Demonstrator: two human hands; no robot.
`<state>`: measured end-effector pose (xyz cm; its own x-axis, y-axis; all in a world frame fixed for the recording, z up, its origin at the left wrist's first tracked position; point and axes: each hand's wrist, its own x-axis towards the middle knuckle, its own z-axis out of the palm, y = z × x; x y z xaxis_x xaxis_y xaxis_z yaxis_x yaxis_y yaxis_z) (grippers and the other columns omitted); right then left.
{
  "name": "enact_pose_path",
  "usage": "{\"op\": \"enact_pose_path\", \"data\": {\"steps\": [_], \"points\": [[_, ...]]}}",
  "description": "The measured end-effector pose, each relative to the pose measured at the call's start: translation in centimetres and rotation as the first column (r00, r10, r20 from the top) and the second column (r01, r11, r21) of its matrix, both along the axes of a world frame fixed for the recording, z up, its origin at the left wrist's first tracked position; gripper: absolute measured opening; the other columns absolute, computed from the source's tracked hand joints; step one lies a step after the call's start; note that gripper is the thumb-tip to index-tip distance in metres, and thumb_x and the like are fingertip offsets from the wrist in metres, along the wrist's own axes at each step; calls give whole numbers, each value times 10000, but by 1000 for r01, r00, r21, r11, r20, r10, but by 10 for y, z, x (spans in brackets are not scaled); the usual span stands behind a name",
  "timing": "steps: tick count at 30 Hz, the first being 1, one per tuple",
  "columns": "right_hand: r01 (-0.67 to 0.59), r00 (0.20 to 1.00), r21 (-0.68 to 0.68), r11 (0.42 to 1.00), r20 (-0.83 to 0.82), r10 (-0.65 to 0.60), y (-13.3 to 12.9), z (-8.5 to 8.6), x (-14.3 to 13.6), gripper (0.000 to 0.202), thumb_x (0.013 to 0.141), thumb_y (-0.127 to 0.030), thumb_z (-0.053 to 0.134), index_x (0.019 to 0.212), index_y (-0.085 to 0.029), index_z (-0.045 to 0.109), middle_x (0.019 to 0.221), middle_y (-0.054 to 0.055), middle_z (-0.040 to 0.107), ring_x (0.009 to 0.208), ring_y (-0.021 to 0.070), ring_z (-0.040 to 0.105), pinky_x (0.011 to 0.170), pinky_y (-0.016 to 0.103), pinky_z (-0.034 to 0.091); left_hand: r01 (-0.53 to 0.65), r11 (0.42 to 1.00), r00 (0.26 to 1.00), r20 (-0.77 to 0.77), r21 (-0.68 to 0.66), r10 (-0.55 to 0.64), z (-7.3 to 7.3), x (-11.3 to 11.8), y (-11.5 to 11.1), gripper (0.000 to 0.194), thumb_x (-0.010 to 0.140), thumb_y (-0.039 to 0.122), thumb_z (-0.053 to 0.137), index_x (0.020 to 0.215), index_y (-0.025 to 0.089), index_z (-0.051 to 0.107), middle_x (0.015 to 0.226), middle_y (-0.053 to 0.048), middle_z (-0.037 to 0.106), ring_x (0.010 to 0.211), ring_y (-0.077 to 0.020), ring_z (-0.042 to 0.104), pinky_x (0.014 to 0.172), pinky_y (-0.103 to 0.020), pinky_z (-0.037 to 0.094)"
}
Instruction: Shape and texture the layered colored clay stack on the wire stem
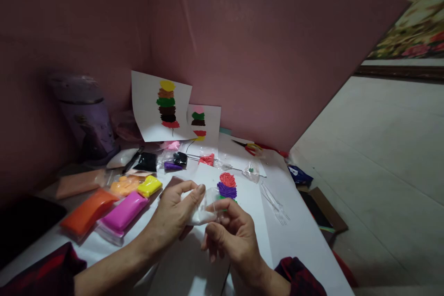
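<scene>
My left hand (182, 208) grips a clear plastic bag of white modelling clay (200, 216) between thumb and fingers. At the bag's right end is my right hand (232, 231), with its forefinger against the plastic, its thumb below and the other fingers curled. Under the bag lies a white sheet of paper (249, 203). On it, a red clay patch (227, 179) sits above a purple clay patch (227, 189), with a bit of green below partly hidden by my right hand.
Bagged clay lies at left: orange (88, 215), magenta (125, 210), yellow (150, 186) and black (145, 162). Clear plastic forks (275, 206) lie at right, scissors (251, 148) behind. Two stacked-clay pictures (166, 106) lean on the pink wall (243, 55). A purple tumbler (85, 120) stands back left.
</scene>
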<state>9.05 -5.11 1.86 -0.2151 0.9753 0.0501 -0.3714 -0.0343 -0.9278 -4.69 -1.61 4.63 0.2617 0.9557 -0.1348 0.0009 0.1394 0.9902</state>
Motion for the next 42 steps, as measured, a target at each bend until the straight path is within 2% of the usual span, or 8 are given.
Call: {"op": "enact_pose_path", "data": {"steps": [3, 7, 15, 20, 23, 28, 36, 42], "points": [[6, 1000, -11, 1000, -5, -6, -1, 2, -1, 410, 745, -363, 754, 1004, -148, 520, 530, -7, 679, 349, 47, 530, 315, 93, 350, -7, 1000, 1000, -9, 22, 7, 3, 0, -2, 445, 778, 618, 503, 655, 191, 474, 399, 93, 383, 278, -46, 299, 269, -147, 215], [-79, 997, -4, 997, -18, 79, 0, 1, 0, 444, 757, -344, 742, 1084, -133, 529, 563, 13, 698, 365, 57, 552, 318, 101, 375, 1, 999, 1000, -12, 33, 0, 1, 0, -1, 441, 782, 612, 500, 647, 194, 463, 409, 98, 370, 283, -46, 297, 269, -148, 209], [-223, 975, -20, 975, 5, 223, 3, -3, 3, 356, 742, -357, 747, 928, -181, 500, 533, -27, 669, 347, 70, 559, 311, 113, 411, 12, 999, 1000, -19, 32, -12, 2, -1, -3, 438, 737, 593, 552, 595, 189, 459, 448, 80, 396, 313, -49, 309, 287, -160, 206], [-78, 996, 21, 997, 42, 77, 0, -5, 2, 351, 731, -404, 748, 859, -180, 510, 482, -40, 636, 325, 68, 534, 312, 123, 403, 18, 1000, 1000, -14, 18, -18, 2, 0, -2, 436, 748, 604, 548, 618, 195, 463, 422, 85, 391, 300, -55, 298, 278, -165, 204], [-8, 998, 52, 999, 57, 5, 0, -6, 3, 372, 736, -414, 742, 928, -170, 538, 525, -14, 671, 312, 66, 520, 313, 138, 403, 4, 1000, 1000, -12, 22, -4, 0, 0, -1, 424, 759, 596, 539, 634, 196, 471, 410, 87, 391, 292, -55, 282, 276, -167, 187], [-88, 994, 49, 995, 70, 84, 2, -7, 5, 424, 752, -396, 733, 1060, -149, 577, 549, -4, 683, 314, 66, 525, 321, 148, 418, 13, 997, 999, -39, 76, -10, -3, -4, 1, 397, 795, 551, 532, 633, 193, 474, 441, 86, 386, 313, -53, 293, 299, -169, 189], [-233, 969, -24, 972, 84, 234, 3, -5, 8, 348, 735, -387, 745, 907, -168, 537, 496, -54, 624, 342, 74, 552, 328, 134, 433, 23, 985, 995, -99, 168, -6, 0, -3, 0, 390, 809, 492, 533, 576, 184, 476, 502, 54, 413, 411, -78, 347, 367, -186, 257], [-104, 993, 11, 995, 61, 103, 2, -7, 4, 344, 717, -376, 763, 801, -182, 492, 449, -72, 592, 301, 46, 488, 310, 113, 396, 23, 994, 997, -81, 104, -15, 0, -3, 0, 385, 808, 520, 532, 616, 189, 495, 474, 69, 407, 361, -68, 311, 341, -191, 214]]}}
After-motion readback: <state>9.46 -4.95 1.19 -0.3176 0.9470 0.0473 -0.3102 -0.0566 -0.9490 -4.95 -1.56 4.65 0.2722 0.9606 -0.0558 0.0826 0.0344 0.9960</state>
